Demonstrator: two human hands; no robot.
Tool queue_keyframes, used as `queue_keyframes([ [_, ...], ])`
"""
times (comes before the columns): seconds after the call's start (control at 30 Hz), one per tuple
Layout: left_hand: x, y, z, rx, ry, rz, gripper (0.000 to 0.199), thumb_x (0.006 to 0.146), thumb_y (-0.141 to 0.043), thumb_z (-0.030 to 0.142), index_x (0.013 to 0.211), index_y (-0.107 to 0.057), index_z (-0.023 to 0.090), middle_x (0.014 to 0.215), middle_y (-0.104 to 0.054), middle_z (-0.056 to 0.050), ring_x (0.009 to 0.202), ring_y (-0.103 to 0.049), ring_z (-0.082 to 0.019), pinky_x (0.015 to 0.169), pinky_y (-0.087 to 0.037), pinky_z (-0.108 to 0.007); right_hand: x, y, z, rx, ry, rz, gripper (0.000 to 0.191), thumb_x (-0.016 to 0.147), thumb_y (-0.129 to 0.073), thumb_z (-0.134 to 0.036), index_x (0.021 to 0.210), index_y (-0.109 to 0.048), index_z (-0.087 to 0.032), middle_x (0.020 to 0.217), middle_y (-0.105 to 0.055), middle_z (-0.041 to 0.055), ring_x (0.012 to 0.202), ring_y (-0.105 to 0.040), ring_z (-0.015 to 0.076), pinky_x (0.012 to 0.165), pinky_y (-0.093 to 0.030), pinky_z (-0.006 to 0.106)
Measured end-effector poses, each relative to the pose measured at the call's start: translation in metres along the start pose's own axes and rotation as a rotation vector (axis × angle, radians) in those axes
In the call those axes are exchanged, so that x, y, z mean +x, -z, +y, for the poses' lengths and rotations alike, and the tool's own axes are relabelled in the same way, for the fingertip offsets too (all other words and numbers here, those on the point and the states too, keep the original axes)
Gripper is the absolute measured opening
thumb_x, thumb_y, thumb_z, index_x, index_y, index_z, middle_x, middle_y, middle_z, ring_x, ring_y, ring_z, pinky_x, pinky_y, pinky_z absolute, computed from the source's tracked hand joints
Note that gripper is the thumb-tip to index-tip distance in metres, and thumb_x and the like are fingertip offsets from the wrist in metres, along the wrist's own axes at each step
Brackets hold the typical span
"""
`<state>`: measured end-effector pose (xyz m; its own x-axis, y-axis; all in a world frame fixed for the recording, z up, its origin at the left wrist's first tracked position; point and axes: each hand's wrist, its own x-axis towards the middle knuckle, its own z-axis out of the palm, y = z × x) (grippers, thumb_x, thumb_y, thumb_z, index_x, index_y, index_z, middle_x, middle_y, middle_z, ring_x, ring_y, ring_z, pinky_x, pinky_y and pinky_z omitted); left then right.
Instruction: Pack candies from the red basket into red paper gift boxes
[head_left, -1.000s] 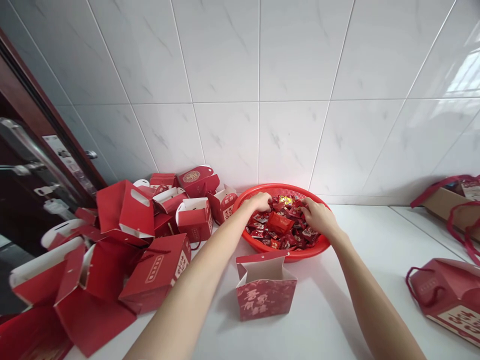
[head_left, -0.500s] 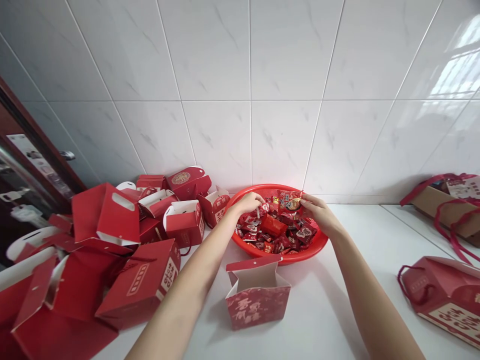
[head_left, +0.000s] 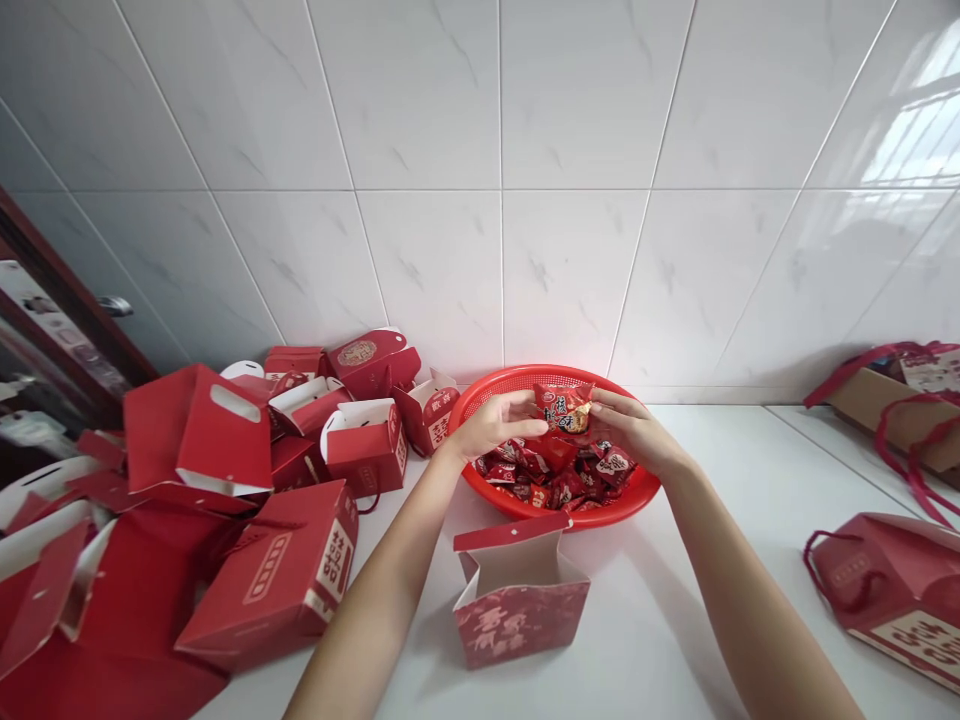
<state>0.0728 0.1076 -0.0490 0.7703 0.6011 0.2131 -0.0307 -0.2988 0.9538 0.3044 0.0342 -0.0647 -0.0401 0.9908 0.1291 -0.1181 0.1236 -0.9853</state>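
A red snack packet (head_left: 564, 408) with printed lettering is held up over a red plastic basket (head_left: 480, 387). My right hand (head_left: 632, 430) pinches its right edge. At the left edge, my left hand (head_left: 496, 424) has its thumb in front of the packet and its other fingers partly hidden behind. Many wrapped sweets (head_left: 577, 482) fill the basket below, mostly in red wrappers. In front of the basket, between my forearms, a red paper gift box (head_left: 523, 615) stands upright with its top open, showing a pale inside.
Several red gift boxes (head_left: 262, 580) lie piled at the left. Another red box (head_left: 885, 570) with a cord handle sits at the right, and a brown carton (head_left: 874, 405) with red ribbon is behind it. A tiled wall (head_left: 570, 280) rises behind the basket.
My left hand has moved right from the sweets to the snack packet; the small red-and-white sweet at its fingertips is no longer visible there. The packet has shifted slightly left. The view has shifted slightly.
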Motion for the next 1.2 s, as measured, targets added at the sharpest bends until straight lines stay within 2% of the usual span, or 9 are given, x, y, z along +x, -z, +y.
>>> queue_keyframes([
  [0.2,-0.002,0.0,-0.005,0.059,-0.018,0.145,0.042,0.074,-0.083,0.044,0.103,-0.072,0.015,0.109,-0.077,-0.009,0.099,-0.072,-0.025,0.093,-0.055,-0.039,-0.006,-0.01,-0.005,-0.165,0.078,-0.035,0.038,0.085,-0.077,-0.05,0.112,-0.071,-0.023,0.11,-0.076,0.006,0.099,-0.071,0.0235,0.083,-0.057,0.036],
  [0.3,-0.002,-0.001,-0.006,0.057,-0.079,0.169,0.043,0.075,-0.082,0.043,0.105,-0.072,0.014,0.107,-0.078,-0.01,0.095,-0.073,-0.024,0.091,-0.056,-0.038,-0.008,-0.018,-0.01,-0.195,0.106,-0.088,0.043,0.08,-0.083,-0.046,0.112,-0.071,-0.021,0.112,-0.077,0.0082,0.104,-0.071,0.0268,0.088,-0.058,0.04],
  [0.37,-0.002,-0.002,-0.006,0.053,-0.106,0.184,0.045,0.075,-0.082,0.043,0.108,-0.072,0.014,0.109,-0.078,-0.01,0.097,-0.073,-0.025,0.091,-0.056,-0.038,-0.008,-0.022,-0.012,-0.177,0.119,-0.054,0.046,0.073,-0.088,-0.044,0.109,-0.071,-0.02,0.11,-0.078,0.0084,0.102,-0.072,0.0275,0.087,-0.059,0.041],
  [0.47,-0.003,-0.003,-0.006,0.033,-0.099,0.179,0.048,0.075,-0.084,0.044,0.11,-0.073,0.015,0.11,-0.078,-0.01,0.099,-0.073,-0.026,0.091,-0.056,-0.038,-0.007,-0.023,-0.01,-0.167,0.133,0.026,0.045,0.067,-0.092,-0.043,0.099,-0.071,-0.02,0.104,-0.079,0.0082,0.095,-0.073,0.0265,0.085,-0.059,0.041],
  [0.57,-0.003,-0.003,-0.007,-0.03,-0.102,0.133,0.046,0.078,-0.081,0.048,0.11,-0.073,0.015,0.112,-0.078,-0.01,0.103,-0.072,-0.026,0.092,-0.055,-0.039,-0.006,-0.021,-0.009,-0.151,0.126,0.043,0.043,0.065,-0.094,-0.043,0.094,-0.072,-0.02,0.098,-0.079,0.0073,0.09,-0.073,0.0255,0.084,-0.059,0.04],
  [0.67,-0.002,-0.003,-0.007,-0.04,-0.108,0.11,0.043,0.085,-0.073,0.052,0.105,-0.074,0.014,0.11,-0.077,-0.009,0.103,-0.071,-0.026,0.091,-0.055,-0.039,-0.007,-0.02,-0.009,-0.148,0.127,0.036,0.041,0.063,-0.095,-0.042,0.088,-0.072,-0.02,0.091,-0.078,0.0057,0.085,-0.072,0.0244,0.08,-0.059,0.039],
  [0.8,-0.002,-0.004,-0.005,-0.014,-0.101,0.097,0.043,0.085,-0.074,0.053,0.105,-0.076,0.014,0.109,-0.078,-0.009,0.103,-0.071,-0.027,0.091,-0.055,-0.039,-0.007,-0.021,-0.01,-0.159,0.134,-0.016,0.041,0.061,-0.096,-0.042,0.087,-0.072,-0.02,0.087,-0.076,0.0039,0.084,-0.07,0.0235,0.079,-0.058,0.038],
  [1.0,-0.002,-0.005,-0.005,-0.029,-0.148,0.15,0.037,0.085,-0.075,0.049,0.104,-0.079,0.018,0.106,-0.079,-0.006,0.106,-0.071,-0.027,0.094,-0.055,-0.038,-0.008,-0.019,-0.008,-0.218,0.133,-0.016,0.036,0.082,-0.078,-0.056,0.087,-0.069,-0.021,0.088,-0.073,0.004,0.081,-0.067,0.02,0.072,-0.052,0.031],
  [1.2,-0.001,-0.004,-0.006,0.025,-0.156,0.161,0.037,0.082,-0.077,0.052,0.095,-0.079,0.017,0.097,-0.079,-0.006,0.1,-0.072,-0.027,0.09,-0.056,-0.038,-0.009,-0.018,-0.009,-0.24,0.15,0.018,0.038,0.079,-0.081,-0.055,0.077,-0.068,-0.02,0.073,-0.067,0.0015,0.068,-0.059,0.0167,0.063,-0.046,0.029],
])
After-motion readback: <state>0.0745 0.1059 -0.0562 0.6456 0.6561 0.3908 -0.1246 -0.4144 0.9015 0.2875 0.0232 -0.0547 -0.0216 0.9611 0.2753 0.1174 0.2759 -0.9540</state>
